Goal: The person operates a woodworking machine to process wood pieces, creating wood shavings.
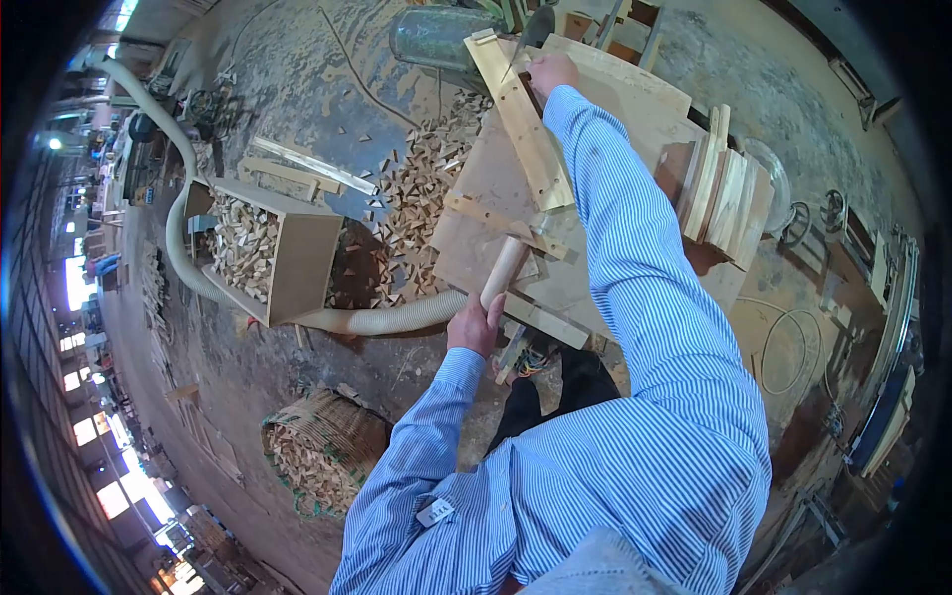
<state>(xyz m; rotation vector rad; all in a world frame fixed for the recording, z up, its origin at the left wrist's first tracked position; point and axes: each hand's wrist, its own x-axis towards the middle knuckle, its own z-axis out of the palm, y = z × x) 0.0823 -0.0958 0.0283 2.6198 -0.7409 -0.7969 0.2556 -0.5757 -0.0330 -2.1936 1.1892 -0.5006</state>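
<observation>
My left hand (476, 324) is closed around the near end of a pale wooden bar (506, 268), whose far end rests on the saw table (466, 238). At the table's far side, my right hand (552, 74) is closed beside the end of a long wooden guide strip (519, 119); what its fingers grip is hidden. Just beyond that hand stands a round saw blade (537, 28). A drilled crosswise wooden strip (486, 210) lies on the table near the bar's far end.
Cut wood offcuts (421, 188) heap on the floor left of the table. A wooden box (302, 263) of offcuts, a ribbed hose (397, 315) and a woven basket (327, 421) stand to the left. Stacked boards (722, 193) sit at the table's right.
</observation>
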